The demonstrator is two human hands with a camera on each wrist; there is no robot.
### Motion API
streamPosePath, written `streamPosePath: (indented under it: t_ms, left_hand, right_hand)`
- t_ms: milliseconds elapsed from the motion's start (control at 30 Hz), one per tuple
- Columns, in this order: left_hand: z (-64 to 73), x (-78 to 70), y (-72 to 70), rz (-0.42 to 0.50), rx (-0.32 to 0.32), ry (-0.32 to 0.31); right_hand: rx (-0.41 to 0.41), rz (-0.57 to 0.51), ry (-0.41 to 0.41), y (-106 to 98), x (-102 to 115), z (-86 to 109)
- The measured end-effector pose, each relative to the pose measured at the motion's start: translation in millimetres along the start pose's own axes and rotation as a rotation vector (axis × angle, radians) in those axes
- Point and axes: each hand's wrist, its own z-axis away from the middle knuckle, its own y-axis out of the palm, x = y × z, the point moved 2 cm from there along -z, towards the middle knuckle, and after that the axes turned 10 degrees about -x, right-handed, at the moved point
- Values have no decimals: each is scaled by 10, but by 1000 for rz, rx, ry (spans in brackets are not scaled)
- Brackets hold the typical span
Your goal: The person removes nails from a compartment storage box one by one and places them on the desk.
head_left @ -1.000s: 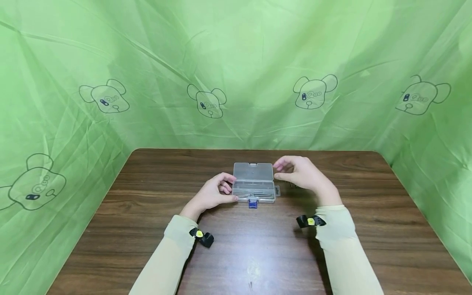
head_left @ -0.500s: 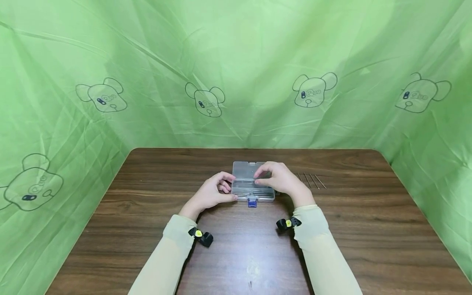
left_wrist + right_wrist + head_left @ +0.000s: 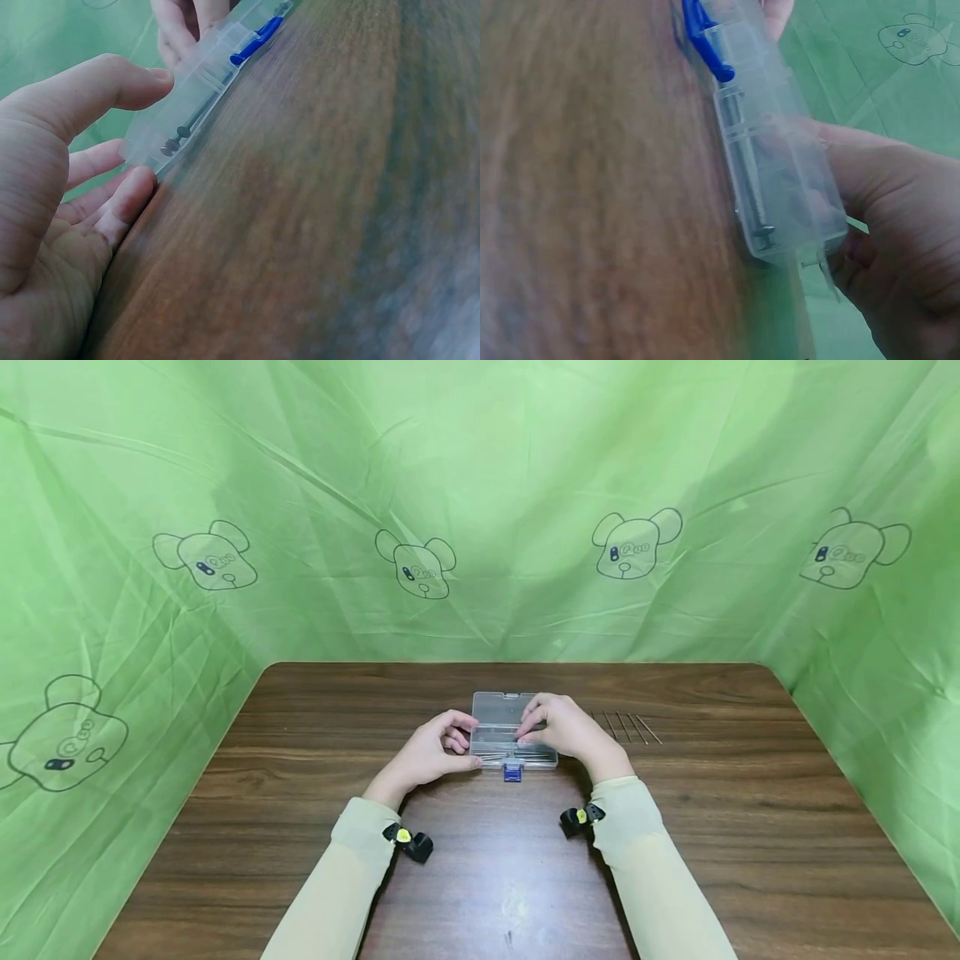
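A clear plastic box [image 3: 491,737] with a blue latch [image 3: 512,773] lies with its lid [image 3: 493,706] tipped back, at the table's middle rear. Nails with flat heads [image 3: 184,132] lie in its front compartments; one long nail [image 3: 751,176] shows through the wall in the right wrist view. My left hand [image 3: 427,750] grips the box's left end, thumb in front and fingers behind. Over the rear compartment, my right hand [image 3: 568,727] has its thumb and finger brought close together, reaching inside. Whether anything sits between those fingertips is hidden.
Several nails [image 3: 627,727] lie side by side on the brown wooden table [image 3: 750,827], to the right of the box. A green cloth [image 3: 525,610] with printed bear heads hangs behind the table and along both sides.
My right hand has moved left from beside the box to above its rear compartment, then slightly lower, its fingers drawing closer. The row of nails has come into view. My left hand stays put.
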Motion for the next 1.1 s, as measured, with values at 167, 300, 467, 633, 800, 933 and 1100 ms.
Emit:
streamPosePath:
  t_ms: [167, 300, 467, 633, 800, 933, 1100]
  left_hand:
    - [0, 16, 0, 1, -3, 3]
    - [2, 26, 3, 3, -6, 4]
    - [1, 10, 5, -5, -7, 4]
    - [7, -16, -1, -16, -6, 5]
    - [-2, -3, 0, -13, -5, 15]
    - [-8, 10, 3, -17, -6, 16]
    - [-7, 12, 5, -19, -5, 14]
  right_hand:
    - [-7, 32, -18, 21, -18, -7]
    - [-8, 55, -39, 39, -27, -9]
    - [-6, 63, -31, 39, -14, -16]
    - [4, 89, -6, 25, 7, -30]
    - [29, 129, 17, 24, 27, -46]
    - [35, 139, 17, 18, 33, -43]
    - [41, 122, -29, 20, 29, -24]
